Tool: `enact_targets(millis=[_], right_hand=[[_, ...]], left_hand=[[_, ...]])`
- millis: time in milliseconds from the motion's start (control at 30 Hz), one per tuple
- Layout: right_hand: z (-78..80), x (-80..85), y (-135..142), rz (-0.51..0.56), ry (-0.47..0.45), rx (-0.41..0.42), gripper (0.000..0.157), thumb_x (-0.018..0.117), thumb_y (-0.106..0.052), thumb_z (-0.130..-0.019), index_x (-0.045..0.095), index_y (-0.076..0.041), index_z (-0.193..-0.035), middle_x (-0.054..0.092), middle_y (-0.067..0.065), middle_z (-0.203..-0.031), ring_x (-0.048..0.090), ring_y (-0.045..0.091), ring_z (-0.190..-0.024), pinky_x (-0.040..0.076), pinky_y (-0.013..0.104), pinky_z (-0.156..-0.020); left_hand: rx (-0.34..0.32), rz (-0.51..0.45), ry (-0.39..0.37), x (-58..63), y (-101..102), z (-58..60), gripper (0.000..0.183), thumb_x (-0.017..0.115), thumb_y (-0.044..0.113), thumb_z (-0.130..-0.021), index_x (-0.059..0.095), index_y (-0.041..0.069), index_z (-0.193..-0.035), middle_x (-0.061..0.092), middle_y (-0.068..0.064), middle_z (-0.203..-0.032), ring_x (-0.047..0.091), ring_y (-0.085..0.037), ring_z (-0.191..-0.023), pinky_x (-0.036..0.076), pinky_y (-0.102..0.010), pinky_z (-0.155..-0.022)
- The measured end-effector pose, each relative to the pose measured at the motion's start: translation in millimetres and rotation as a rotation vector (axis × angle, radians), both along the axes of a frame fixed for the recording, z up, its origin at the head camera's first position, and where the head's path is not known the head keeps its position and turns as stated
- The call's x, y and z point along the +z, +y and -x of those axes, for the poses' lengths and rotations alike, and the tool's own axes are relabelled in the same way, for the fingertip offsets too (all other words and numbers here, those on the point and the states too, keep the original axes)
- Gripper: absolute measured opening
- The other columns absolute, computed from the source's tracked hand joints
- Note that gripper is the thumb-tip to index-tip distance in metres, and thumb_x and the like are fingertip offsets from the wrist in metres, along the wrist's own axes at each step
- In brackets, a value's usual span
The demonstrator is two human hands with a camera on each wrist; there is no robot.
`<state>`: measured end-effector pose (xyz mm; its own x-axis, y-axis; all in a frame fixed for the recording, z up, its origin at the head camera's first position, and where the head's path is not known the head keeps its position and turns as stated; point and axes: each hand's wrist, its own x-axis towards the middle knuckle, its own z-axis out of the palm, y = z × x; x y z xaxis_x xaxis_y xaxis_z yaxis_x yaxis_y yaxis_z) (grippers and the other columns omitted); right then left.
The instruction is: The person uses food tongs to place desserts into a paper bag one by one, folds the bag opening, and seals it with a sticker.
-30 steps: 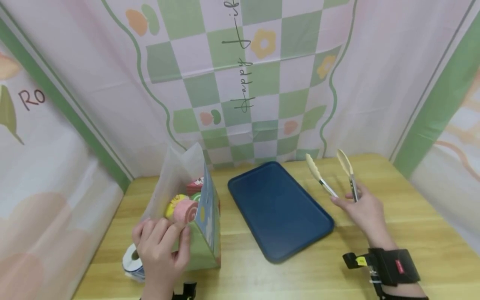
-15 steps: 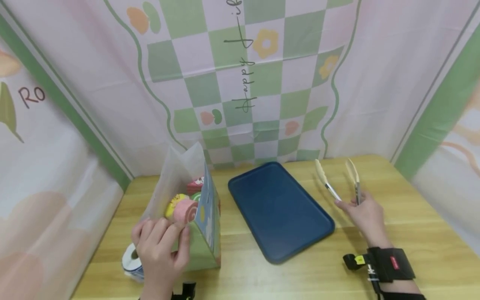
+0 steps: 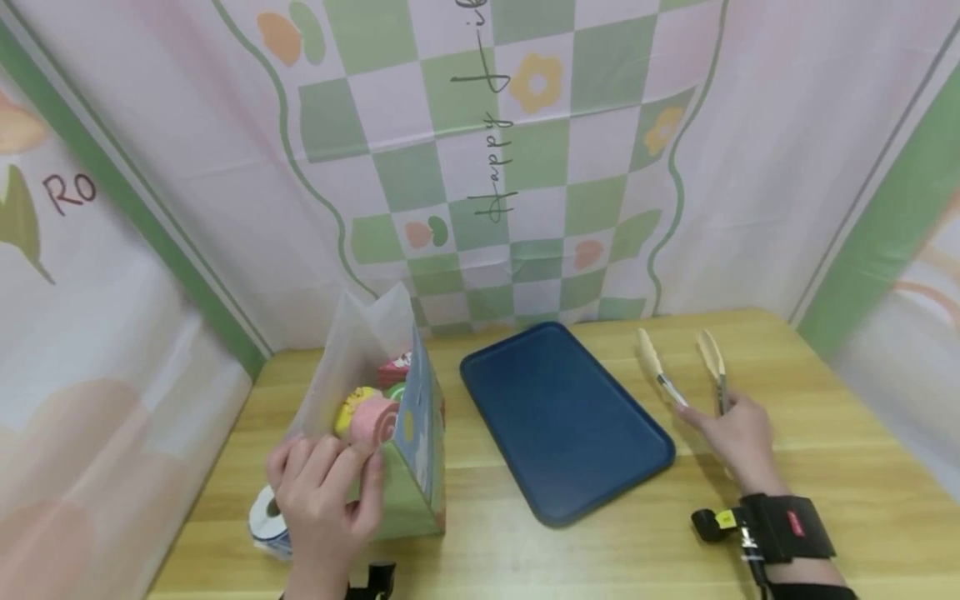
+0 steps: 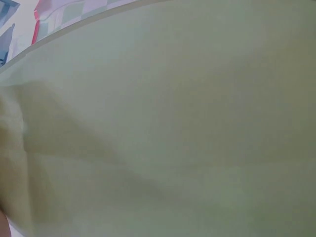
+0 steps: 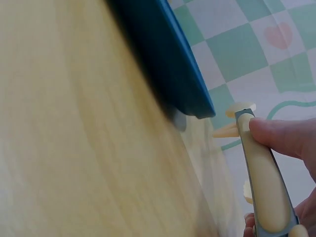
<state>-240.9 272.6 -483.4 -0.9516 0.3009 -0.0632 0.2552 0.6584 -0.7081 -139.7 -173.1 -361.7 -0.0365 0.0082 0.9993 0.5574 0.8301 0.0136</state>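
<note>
My left hand (image 3: 326, 492) grips the near top edge of a green and blue paper bag (image 3: 408, 508) standing at the left of the table. Inside the bag show a pink swirled roll (image 3: 372, 419), a yellow item (image 3: 354, 406), a bit of something green and a red packet (image 3: 395, 369). Up close, the bag's pale green side (image 4: 173, 118) fills the left wrist view. My right hand (image 3: 738, 437) holds a pair of cream-tipped tongs (image 3: 660, 375) by the handles, right of the tray, the arms spread apart. In the right wrist view the thumb presses on a tong handle (image 5: 266, 182).
A dark blue tray (image 3: 566, 425) lies at an angle on the wooden table (image 3: 495, 542) between bag and tongs. Partly behind my left hand sits a white roll of tape or labels (image 3: 266, 515). A patterned curtain (image 3: 495, 167) hangs along the back and both sides.
My right hand has shifted slightly, and the tong tips have moved lower and to the right in view. The left hand keeps its hold on the bag.
</note>
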Motion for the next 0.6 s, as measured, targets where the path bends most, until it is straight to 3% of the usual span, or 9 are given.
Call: enact_targets(millis=[133, 267, 333, 533, 600], right_hand=[[-0.3, -1.0, 2.8, 0.025, -0.036, 0.015, 0.085, 0.072, -0.054, -0.082, 0.046, 0.014, -0.126, 0.056, 0.030, -0.106, 0.055, 0.038, -0.089, 0.046, 0.040, -0.063], [-0.3, -0.6, 5.1, 0.075, -0.093, 0.037, 0.101, 0.069, -0.056, -0.083, 0.031, 0.018, -0.140, 0.043, 0.043, -0.132, 0.051, 0.051, -0.111, 0.047, 0.056, -0.081], [-0.1, 0.0, 5.8, 0.098, -0.120, 0.046, 0.104, 0.068, -0.058, -0.084, 0.027, 0.018, -0.142, 0.038, 0.045, -0.137, 0.048, 0.053, -0.116, 0.046, 0.059, -0.085], [-0.9, 1.2, 5.7, 0.108, -0.138, 0.056, 0.102, 0.065, -0.059, -0.085, 0.029, 0.018, -0.141, 0.039, 0.044, -0.136, 0.050, 0.049, -0.112, 0.049, 0.052, -0.079], [-1.4, 1.4, 4.9, 0.093, -0.128, 0.061, 0.097, 0.065, -0.059, -0.085, 0.034, 0.017, -0.137, 0.045, 0.041, -0.128, 0.055, 0.043, -0.101, 0.051, 0.045, -0.072]], left_hand=[[-0.004, -0.004, -0.001, -1.7, -0.4, 0.0, 0.046, 0.055, 0.028, -0.095, 0.057, 0.003, -0.056, 0.045, -0.005, -0.053, 0.035, -0.024, -0.057, 0.030, -0.039, -0.079], [-0.008, -0.001, -0.006, -2.9, -0.8, 0.2, 0.047, 0.055, 0.028, -0.095, 0.056, 0.003, -0.056, 0.045, -0.005, -0.053, 0.035, -0.024, -0.057, 0.030, -0.039, -0.080], [-0.006, -0.002, -0.006, -2.7, -0.6, 0.0, 0.047, 0.055, 0.028, -0.096, 0.056, 0.003, -0.056, 0.044, -0.005, -0.053, 0.035, -0.024, -0.056, 0.030, -0.039, -0.079], [-0.006, -0.003, -0.004, -1.0, 0.2, 0.1, 0.049, 0.054, 0.029, -0.097, 0.055, 0.004, -0.055, 0.043, -0.005, -0.052, 0.034, -0.024, -0.056, 0.029, -0.040, -0.078], [-0.005, -0.003, -0.003, -1.0, 0.2, 0.4, 0.049, 0.054, 0.029, -0.097, 0.055, 0.004, -0.055, 0.043, -0.005, -0.052, 0.034, -0.024, -0.056, 0.029, -0.040, -0.078]])
